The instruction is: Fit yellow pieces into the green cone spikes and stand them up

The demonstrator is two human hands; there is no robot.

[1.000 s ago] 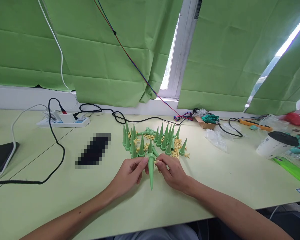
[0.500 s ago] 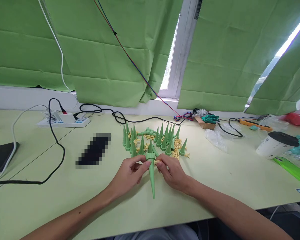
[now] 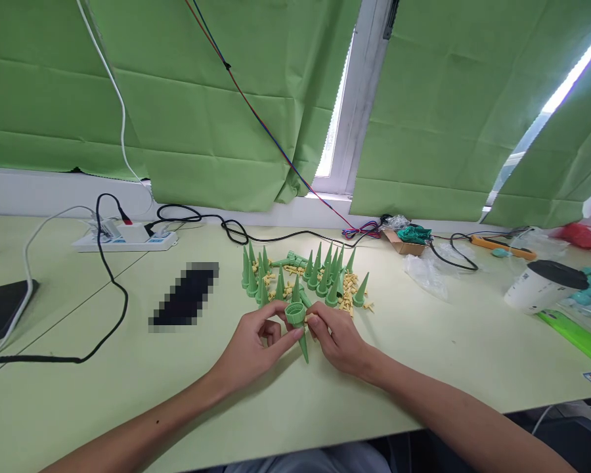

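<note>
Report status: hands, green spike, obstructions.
Left hand gripping green spike, open end up. Right hand pinching small yellow piece beside it. Nothing visibly blocking.

Green curtains (image 3: 217,105) cover wall side; daylight enters at 2 gaps. White window frame (image 3: 352,112) visible between curtains. Pale table (image 3: 217,420) below, 1 seam at left.

The cones (image 3: 359,291) are green, and the small pieces (image 3: 348,292) are pale yellow. The table (image 3: 398,407) has a light yellow-green colour. The curtain (image 3: 201,118) is plain green. The cup (image 3: 526,289) is white with small dark marks, and its lid (image 3: 557,274) is black.
</note>
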